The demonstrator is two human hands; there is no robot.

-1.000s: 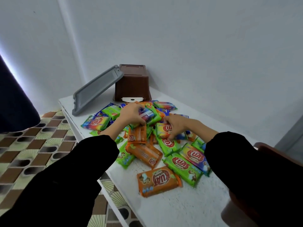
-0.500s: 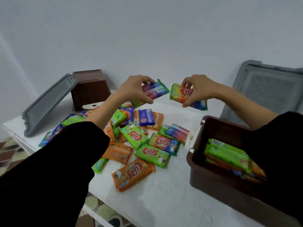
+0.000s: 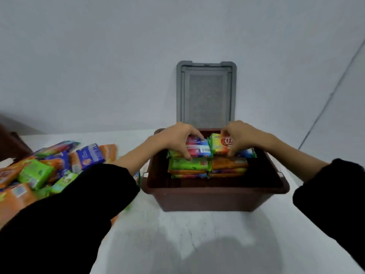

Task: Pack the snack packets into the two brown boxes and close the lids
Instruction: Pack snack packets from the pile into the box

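Note:
A brown box (image 3: pixel 215 198) stands in the middle of the white table, its grey lid (image 3: pixel 206 93) tipped up against the wall behind it. Inside lie two stacks of snack packets (image 3: pixel 207 167). My left hand (image 3: pixel 175 138) grips a red and blue packet (image 3: pixel 198 149) over the left stack. My right hand (image 3: pixel 240 135) grips an orange and yellow packet (image 3: pixel 221 144) over the right stack. A pile of loose packets (image 3: pixel 47 169) in green, orange and blue lies at the left. Only a dark corner of the second brown box (image 3: pixel 11 145) shows at the far left edge.
The white table (image 3: pixel 187 240) stretches bare in front of the box, with a shadow on it. A plain wall rises close behind the box. My black sleeves fill the lower left and right of the view.
My view has swung right to the near box. Both hands lifted a packet each from the pile, carried them over, and now hold them down on the stacks inside.

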